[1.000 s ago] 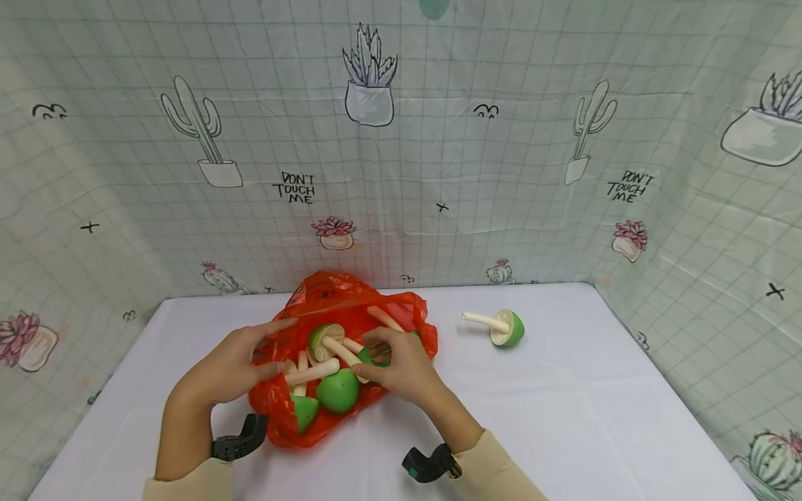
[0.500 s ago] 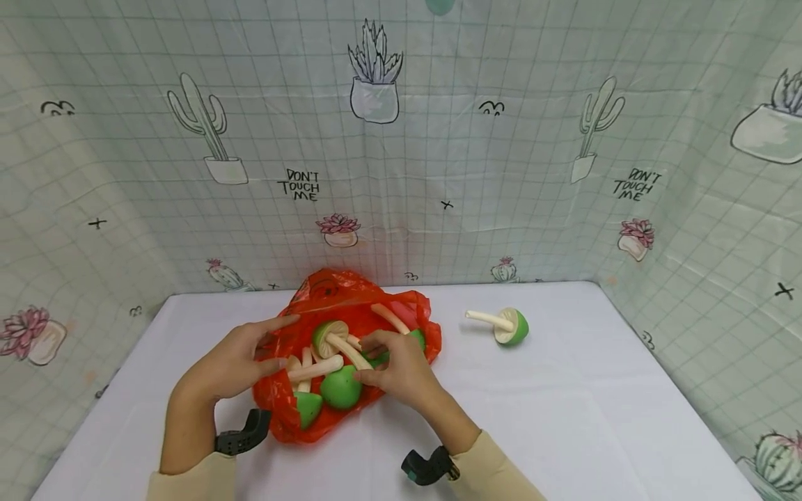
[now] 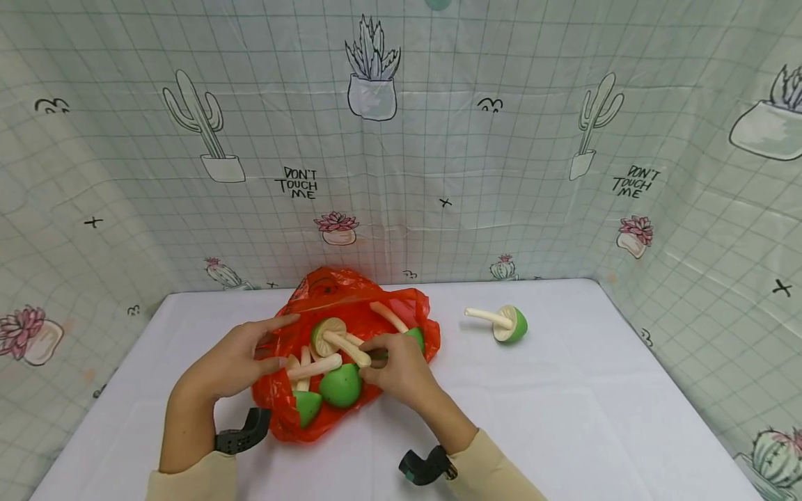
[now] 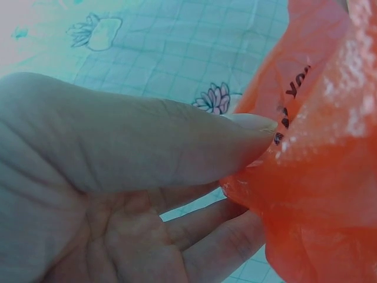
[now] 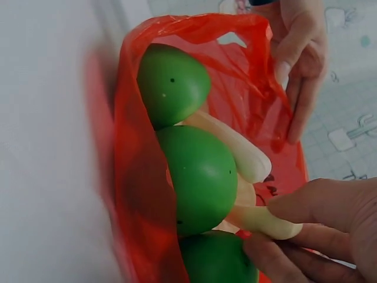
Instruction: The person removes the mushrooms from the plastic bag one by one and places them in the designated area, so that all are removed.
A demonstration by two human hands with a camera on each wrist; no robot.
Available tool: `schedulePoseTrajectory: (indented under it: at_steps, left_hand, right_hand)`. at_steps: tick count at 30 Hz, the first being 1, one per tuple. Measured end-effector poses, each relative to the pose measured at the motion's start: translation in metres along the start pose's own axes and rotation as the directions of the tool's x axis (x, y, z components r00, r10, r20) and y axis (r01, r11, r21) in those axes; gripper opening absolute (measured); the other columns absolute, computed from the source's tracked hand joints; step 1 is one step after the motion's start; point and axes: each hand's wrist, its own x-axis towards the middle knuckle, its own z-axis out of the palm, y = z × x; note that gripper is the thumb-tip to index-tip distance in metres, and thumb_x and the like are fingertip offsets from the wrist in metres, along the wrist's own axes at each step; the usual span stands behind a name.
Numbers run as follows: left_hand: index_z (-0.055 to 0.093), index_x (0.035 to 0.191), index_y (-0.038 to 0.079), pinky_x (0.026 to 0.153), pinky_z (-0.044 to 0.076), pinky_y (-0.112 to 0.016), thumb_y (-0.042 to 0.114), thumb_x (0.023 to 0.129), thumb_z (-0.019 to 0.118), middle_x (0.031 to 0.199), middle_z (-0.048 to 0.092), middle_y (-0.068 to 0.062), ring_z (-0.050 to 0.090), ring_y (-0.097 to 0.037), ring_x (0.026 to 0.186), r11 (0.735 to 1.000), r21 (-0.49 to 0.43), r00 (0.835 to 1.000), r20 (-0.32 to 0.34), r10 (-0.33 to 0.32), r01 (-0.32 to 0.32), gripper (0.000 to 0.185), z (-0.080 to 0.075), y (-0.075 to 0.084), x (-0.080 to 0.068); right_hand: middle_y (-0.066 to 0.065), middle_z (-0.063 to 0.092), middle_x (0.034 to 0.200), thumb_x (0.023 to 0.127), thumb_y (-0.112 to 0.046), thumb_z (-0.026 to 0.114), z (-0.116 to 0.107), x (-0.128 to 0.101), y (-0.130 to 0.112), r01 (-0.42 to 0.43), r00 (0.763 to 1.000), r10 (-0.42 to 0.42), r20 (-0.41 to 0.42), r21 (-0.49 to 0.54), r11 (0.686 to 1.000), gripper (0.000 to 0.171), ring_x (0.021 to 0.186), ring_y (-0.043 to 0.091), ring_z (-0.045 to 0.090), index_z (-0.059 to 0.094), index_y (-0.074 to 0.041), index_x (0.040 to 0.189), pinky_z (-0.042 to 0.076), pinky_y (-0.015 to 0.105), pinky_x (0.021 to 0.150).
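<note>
A red plastic bag [image 3: 335,296] lies on its side on the table, its mouth facing me, with several green-capped toy mushrooms inside. At its left rim, my left hand [image 3: 234,358] holds the plastic between thumb and fingers; the left wrist view shows the thumb [image 4: 194,141] over the bag's edge. My right hand [image 3: 401,365] is in the mouth and pinches the pale stem [image 5: 256,219] of one mushroom [image 3: 330,335]. Beside that stem sits a round green cap [image 3: 340,386]. Part of another green cap is hidden behind the right hand's fingers.
One mushroom [image 3: 510,324] lies alone on the white tabletop [image 3: 564,403], right of the bag, its stem pointing left. A patterned cloth wall [image 3: 413,153] rises behind the table and along both sides.
The right hand's fingers have shifted slightly about the mushroom stem, whose end now shows between thumb and fingers. The left hand and the bag stay nearly still.
</note>
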Motion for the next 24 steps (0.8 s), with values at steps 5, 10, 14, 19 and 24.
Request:
schedulePoseTrajectory:
  at_steps: [5,10,14,19,24]
  left_hand:
    - [0.049,0.153,-0.005,0.104,0.051,-0.061,-0.004,0.094,0.070,0.149,0.053,-0.030,0.059,-0.047,0.130,1.000,0.010,1.000,-0.002,-0.006,0.006,0.063,0.0000,-0.0010,-0.0005]
    - [0.047,0.152,-0.007,0.102,0.054,-0.059,-0.005,0.093,0.071,0.148,0.053,-0.032,0.060,-0.047,0.127,1.000,0.002,1.000,0.009,0.009,-0.009,0.064,0.0003,-0.0028,-0.0012]
    - [0.047,0.152,-0.009,0.102,0.054,-0.059,-0.005,0.093,0.072,0.148,0.053,-0.032,0.060,-0.048,0.128,1.000,0.005,1.000,0.006,0.024,-0.024,0.064,0.0005,-0.0026,-0.0012]
    - [0.048,0.152,-0.007,0.106,0.050,-0.062,-0.003,0.094,0.072,0.150,0.052,-0.031,0.057,-0.048,0.132,1.000,0.019,1.000,0.000,0.017,-0.017,0.063,0.0003,-0.0001,-0.0022]
    - [0.048,0.152,-0.007,0.105,0.051,-0.061,-0.004,0.094,0.071,0.149,0.053,-0.030,0.058,-0.047,0.131,1.000,0.008,1.000,-0.005,0.024,-0.024,0.062,0.0004,0.0013,-0.0007]
  right_hand:
    - [0.014,0.076,0.107,0.085,0.005,0.078,0.0008,0.0010,0.0026,0.049,0.996,-0.046,-0.079,0.041,0.998,0.023,0.089,0.025,0.077,0.078,0.005,0.108,0.063,0.026,0.074]
    - [0.013,0.068,0.134,0.086,0.005,0.078,0.0020,-0.0005,0.0043,0.054,0.992,-0.047,-0.116,0.061,0.997,0.023,0.091,0.021,0.076,0.080,0.002,0.109,0.063,0.024,0.075]
    - [0.013,0.068,0.137,0.086,0.006,0.077,0.0027,0.0004,0.0058,0.081,0.985,-0.064,-0.160,0.099,0.992,0.023,0.093,0.024,0.077,0.080,0.003,0.109,0.063,0.025,0.075]
    - [0.011,0.065,0.143,0.086,0.007,0.075,0.0030,0.0007,0.0076,0.123,0.974,-0.083,-0.212,0.183,0.975,0.023,0.095,0.026,0.078,0.079,0.006,0.108,0.063,0.028,0.079]
    - [0.011,0.071,0.134,0.087,0.003,0.076,-0.0005,0.0009,0.0072,0.119,0.967,-0.058,-0.248,0.239,0.964,0.022,0.093,0.029,0.078,0.080,0.003,0.109,0.063,0.031,0.081]
